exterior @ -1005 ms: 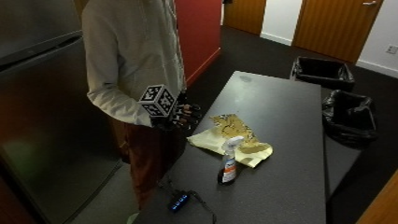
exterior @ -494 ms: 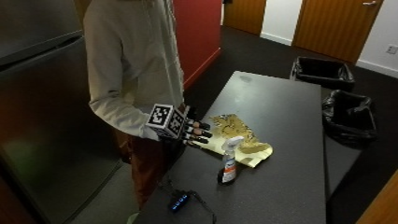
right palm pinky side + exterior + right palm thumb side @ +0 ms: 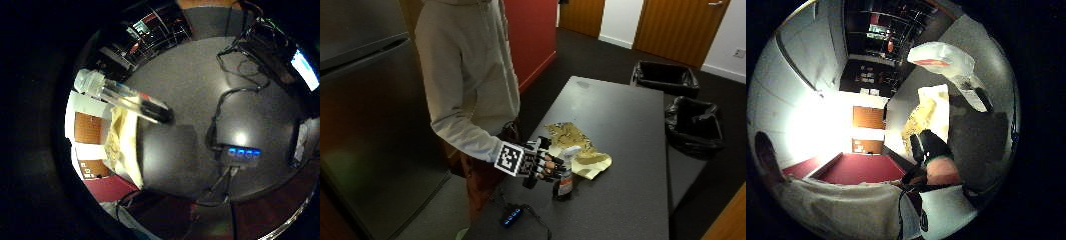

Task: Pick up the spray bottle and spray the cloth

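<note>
Outside view, gloved right hand point(image 3: 543, 167) relaxed, unclosed beside upright clear white-nozzled spray bottle point(image 3: 563, 177).

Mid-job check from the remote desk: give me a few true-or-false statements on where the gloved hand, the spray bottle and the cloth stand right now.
1. The spray bottle stands upright on the table. True.
2. The gloved right hand has lifted the bottle clear of the table. False: the bottle's base is on the table and the hand is right beside it; contact cannot be told.
3. The yellow cloth lies crumpled on the table just behind the bottle. True.
4. The cloth is folded into a neat square. False: it lies in a crumpled heap.
5. The small device with blue lights sits on top of the cloth. False: it lies on the table near its edge, apart from the cloth.
</note>
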The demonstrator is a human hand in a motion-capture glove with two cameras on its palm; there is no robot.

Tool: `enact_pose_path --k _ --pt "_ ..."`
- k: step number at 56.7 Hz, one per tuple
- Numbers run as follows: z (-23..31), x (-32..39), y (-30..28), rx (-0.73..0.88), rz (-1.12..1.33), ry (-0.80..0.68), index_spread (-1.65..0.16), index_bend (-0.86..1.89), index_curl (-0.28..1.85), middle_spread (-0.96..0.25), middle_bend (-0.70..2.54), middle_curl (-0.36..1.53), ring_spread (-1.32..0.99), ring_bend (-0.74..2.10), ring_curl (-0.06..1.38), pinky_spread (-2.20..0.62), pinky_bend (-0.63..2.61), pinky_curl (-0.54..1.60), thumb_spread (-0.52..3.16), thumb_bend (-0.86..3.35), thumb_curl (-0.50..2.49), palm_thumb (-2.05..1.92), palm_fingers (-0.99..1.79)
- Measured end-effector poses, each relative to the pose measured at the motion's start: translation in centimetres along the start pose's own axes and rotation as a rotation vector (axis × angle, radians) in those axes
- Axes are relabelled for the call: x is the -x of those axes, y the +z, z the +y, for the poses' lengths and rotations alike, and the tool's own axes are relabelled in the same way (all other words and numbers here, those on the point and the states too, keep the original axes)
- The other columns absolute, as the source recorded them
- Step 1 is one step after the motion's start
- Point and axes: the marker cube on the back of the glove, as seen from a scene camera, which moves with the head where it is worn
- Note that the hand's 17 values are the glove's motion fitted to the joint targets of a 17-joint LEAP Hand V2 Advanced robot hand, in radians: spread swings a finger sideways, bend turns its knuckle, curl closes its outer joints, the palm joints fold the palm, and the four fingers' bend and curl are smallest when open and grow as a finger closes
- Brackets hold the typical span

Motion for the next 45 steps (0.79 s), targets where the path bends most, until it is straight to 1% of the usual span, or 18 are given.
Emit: enact_pose_path --k 5,17,25,30,32,33,39,41,45 --pt "-1.1 -0.7 0.8 0.009 -0.058 0.040 -0.36 0.12 0.20 -0.08 0.26 0.35 -0.06 0.37 0.30 0.14 0.39 0.36 0.93 -0.03 0.43 0.72 0.24" --pt "-3.4 -1.7 4.8 0.066 -0.298 0.175 -0.36 0.12 0.20 -0.12 0.26 0.35 -0.07 0.37 0.30 0.11 0.39 0.36 0.90 -0.03 0.42 0.73 0.25" --pt "-4.6 -1.2 7.5 0.106 -0.381 0.202 -0.37 0.17 0.23 -0.15 0.25 0.35 -0.09 0.37 0.30 0.09 0.35 0.34 0.88 -0.03 0.41 0.74 0.35" --pt "-5.6 -0.3 8.3 0.104 -0.404 0.201 -0.38 0.24 0.27 -0.16 0.26 0.35 -0.12 0.37 0.29 0.08 0.25 0.31 0.86 -0.02 0.41 0.76 0.52" --pt "-6.1 0.0 8.5 0.101 -0.403 0.199 -0.37 0.29 0.30 -0.17 0.28 0.36 -0.13 0.37 0.29 0.08 0.19 0.30 0.86 -0.01 0.42 0.79 0.63" --pt "-6.3 0.2 8.6 0.100 -0.403 0.199 -0.37 0.29 0.30 -0.17 0.27 0.36 -0.14 0.36 0.29 0.08 0.17 0.29 0.86 -0.02 0.42 0.79 0.63" --pt "-7.5 1.0 9.2 0.102 -0.373 0.185 -0.32 0.34 0.34 -0.17 0.37 0.39 -0.19 0.47 0.32 0.03 0.07 0.23 0.82 0.01 0.46 0.91 1.05" --pt "-7.8 1.3 9.3 0.112 -0.359 0.179 -0.28 0.34 0.36 -0.17 0.42 0.41 -0.19 0.47 0.33 -0.01 0.12 0.24 0.74 0.01 0.49 0.94 1.17" --pt "-8.3 1.9 9.8 0.140 -0.323 0.159 -0.24 0.33 0.40 -0.16 0.45 0.44 -0.20 0.48 0.36 -0.08 0.19 0.27 0.63 0.00 0.53 1.00 1.25"
